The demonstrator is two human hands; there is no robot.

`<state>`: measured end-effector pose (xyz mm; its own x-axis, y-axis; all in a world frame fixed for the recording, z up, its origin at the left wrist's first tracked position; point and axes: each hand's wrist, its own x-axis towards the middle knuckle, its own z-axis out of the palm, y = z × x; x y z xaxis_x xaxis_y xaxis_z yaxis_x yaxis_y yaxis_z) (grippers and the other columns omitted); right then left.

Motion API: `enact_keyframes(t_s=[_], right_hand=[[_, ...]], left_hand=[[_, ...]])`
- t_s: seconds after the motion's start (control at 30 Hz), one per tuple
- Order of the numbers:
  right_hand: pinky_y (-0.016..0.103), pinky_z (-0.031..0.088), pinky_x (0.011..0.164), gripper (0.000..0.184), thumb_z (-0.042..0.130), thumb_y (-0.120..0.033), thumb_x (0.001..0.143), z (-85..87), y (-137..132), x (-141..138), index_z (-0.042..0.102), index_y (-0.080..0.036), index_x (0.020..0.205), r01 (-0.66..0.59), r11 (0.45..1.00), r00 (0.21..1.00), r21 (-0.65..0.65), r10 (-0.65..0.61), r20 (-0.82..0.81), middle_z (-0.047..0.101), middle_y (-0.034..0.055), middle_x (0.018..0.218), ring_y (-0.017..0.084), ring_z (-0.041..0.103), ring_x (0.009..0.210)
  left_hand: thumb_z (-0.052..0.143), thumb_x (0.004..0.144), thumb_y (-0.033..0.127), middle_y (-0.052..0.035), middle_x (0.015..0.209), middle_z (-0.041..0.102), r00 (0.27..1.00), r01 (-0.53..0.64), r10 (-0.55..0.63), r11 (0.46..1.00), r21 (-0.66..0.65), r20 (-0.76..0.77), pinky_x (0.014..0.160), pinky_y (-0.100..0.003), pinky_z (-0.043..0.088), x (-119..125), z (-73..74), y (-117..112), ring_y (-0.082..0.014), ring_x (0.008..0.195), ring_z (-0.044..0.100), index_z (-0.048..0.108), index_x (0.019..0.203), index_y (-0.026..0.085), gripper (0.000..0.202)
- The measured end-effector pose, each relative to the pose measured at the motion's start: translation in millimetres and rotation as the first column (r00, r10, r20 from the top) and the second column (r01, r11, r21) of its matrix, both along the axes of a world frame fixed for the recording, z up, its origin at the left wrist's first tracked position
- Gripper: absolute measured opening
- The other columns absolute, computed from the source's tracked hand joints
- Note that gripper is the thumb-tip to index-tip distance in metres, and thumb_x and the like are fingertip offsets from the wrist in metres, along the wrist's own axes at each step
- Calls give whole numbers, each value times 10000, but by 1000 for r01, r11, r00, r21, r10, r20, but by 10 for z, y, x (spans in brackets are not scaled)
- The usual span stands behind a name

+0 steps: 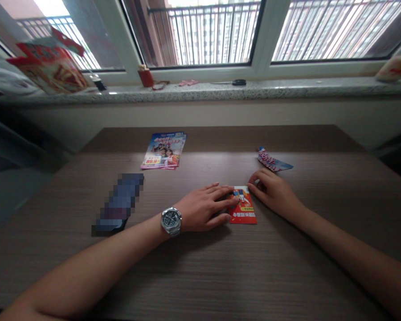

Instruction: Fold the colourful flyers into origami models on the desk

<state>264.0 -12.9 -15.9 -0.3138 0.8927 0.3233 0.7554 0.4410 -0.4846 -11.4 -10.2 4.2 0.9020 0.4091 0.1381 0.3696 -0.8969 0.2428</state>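
A small folded red leaflet (244,210) lies on the brown wooden table (200,267) near its middle. My left hand (203,207), with a steel watch on the wrist, rests flat on the leaflet's left part, fingers stretched out. My right hand (274,192) touches the leaflet's upper right corner with curled fingertips pressed to the table. Nothing is lifted off the table.
A stack of colourful flyers (163,150) lies further back on the left. A folded blue-and-red paper piece (272,161) sits behind my right hand. A dark blurred object (118,205) lies left. The stone windowsill (220,91) holds bags, a red cup and scissors.
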Motion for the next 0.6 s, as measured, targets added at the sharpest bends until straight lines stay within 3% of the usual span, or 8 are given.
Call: enact_keyframes(t_s=[0.17,0.37,0.6], right_hand=[[303,501,648,67,610,-228,915,7,-17,15,628,-201,856,-52,997,998,-56,50,-38,574,40,911,159,583,696],[327,517,746,52,626,-222,918,12,-163,74,618,-203,870,-171,983,985,-60,169,-42,588,65,968,194,609,851],[334,517,781,63,636,-228,911,18,-349,112,604,-207,860,-228,966,973,-121,221,-69,597,69,997,205,607,900]], left_hand=[[428,1017,459,-81,1581,365,1000,-2,2,1000,5,-8,1234,-445,259,7,0,-4,-265,1435,392,420,1486,251,513],[418,1019,465,-82,1588,350,1000,-2,3,1000,12,-24,1237,-447,245,9,-8,-3,-264,1447,372,406,1495,249,523],[409,1025,466,-85,1581,366,1000,-2,3,1000,27,-25,1245,-446,219,12,-2,-9,-246,1448,374,402,1499,252,520]])
